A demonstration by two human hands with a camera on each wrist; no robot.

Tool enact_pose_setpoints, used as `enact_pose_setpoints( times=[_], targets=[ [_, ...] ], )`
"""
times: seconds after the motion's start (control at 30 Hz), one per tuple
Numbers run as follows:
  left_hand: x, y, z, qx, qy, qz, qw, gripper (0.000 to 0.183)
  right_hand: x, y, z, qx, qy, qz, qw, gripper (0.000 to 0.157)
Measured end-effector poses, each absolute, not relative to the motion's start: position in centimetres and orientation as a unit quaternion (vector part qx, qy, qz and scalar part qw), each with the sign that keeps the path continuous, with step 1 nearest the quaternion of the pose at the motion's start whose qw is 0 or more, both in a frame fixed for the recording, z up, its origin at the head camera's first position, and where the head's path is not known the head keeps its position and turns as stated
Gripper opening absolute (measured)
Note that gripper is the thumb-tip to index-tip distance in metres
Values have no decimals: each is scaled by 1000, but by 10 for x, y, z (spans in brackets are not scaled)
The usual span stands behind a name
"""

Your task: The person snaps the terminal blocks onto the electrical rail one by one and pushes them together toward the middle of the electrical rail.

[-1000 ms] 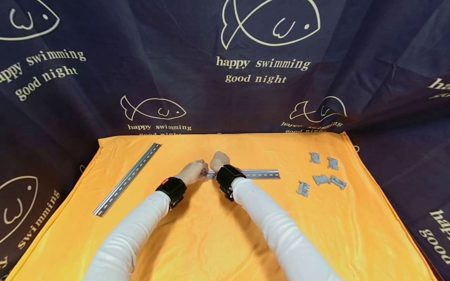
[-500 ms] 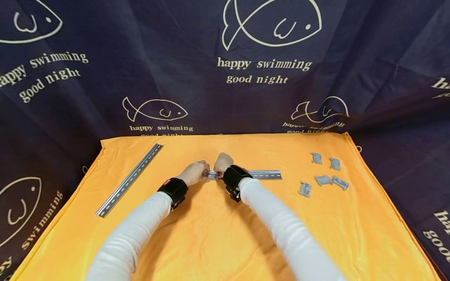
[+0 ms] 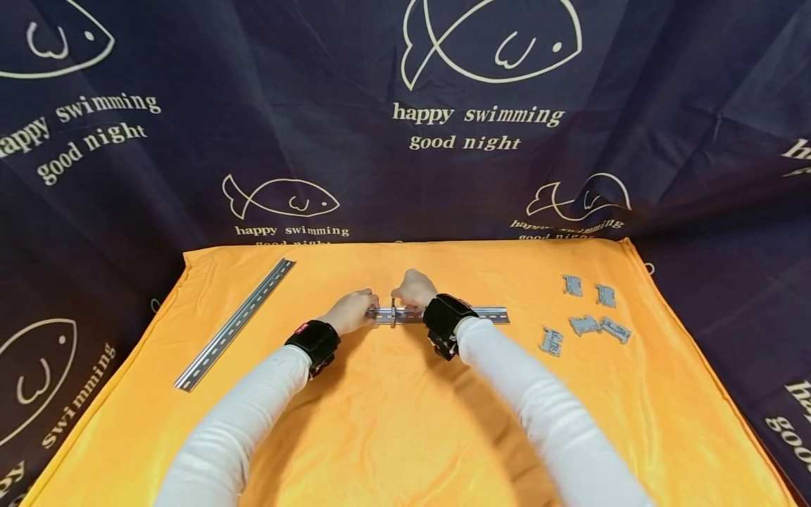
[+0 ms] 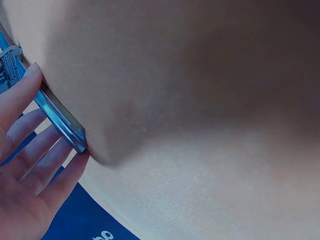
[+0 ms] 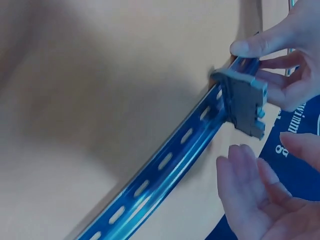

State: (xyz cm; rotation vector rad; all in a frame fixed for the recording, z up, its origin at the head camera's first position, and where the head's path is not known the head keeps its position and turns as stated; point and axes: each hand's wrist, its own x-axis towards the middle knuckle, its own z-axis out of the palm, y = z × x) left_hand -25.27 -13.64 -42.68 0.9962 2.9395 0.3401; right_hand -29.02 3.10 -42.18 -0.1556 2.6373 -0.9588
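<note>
A slotted metal DIN rail (image 3: pixel 495 315) lies crosswise mid-table. My left hand (image 3: pixel 350 312) pinches its left end, the thumb along one edge and fingers at the other, as the left wrist view shows. A thin grey terminal block (image 5: pixel 245 102) stands upright across the rail, a short way right of the left thumb (image 4: pixel 25 90). Just right of that block, my right hand (image 3: pixel 417 289) hovers over the rail. In the right wrist view its fingers (image 5: pixel 237 175) and thumb are apart, relaxed, holding nothing and clear of the block.
A second slotted rail (image 3: pixel 234 324) lies slanted on the left of the yellow cloth (image 3: pixel 393 422). Several loose grey terminal blocks (image 3: pixel 585 324) are scattered at the right. A dark printed curtain (image 3: pixel 405 190) hangs behind the table and at both sides.
My right hand has let go of the terminal block and drawn back to the right, leaving the block visible on the rail. The left hand keeps its hold at the rail's end.
</note>
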Motion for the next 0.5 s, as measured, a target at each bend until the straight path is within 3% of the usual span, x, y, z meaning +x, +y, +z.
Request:
enact_pose_setpoints(
  times=[0.17, 0.4, 0.5],
  targets=[
    [-253, -137, -427, 314, 942, 115, 16, 26, -358, 49, -514, -99, 915, -368, 133, 43],
    [-252, -137, -425, 314, 942, 118, 23, 24, -344, 74, -491, -100, 908, -387, 124, 44],
    [-251, -136, -424, 317, 941, 115, 21, 24, -359, 91, -508, -118, 904, -395, 110, 43]
  ],
)
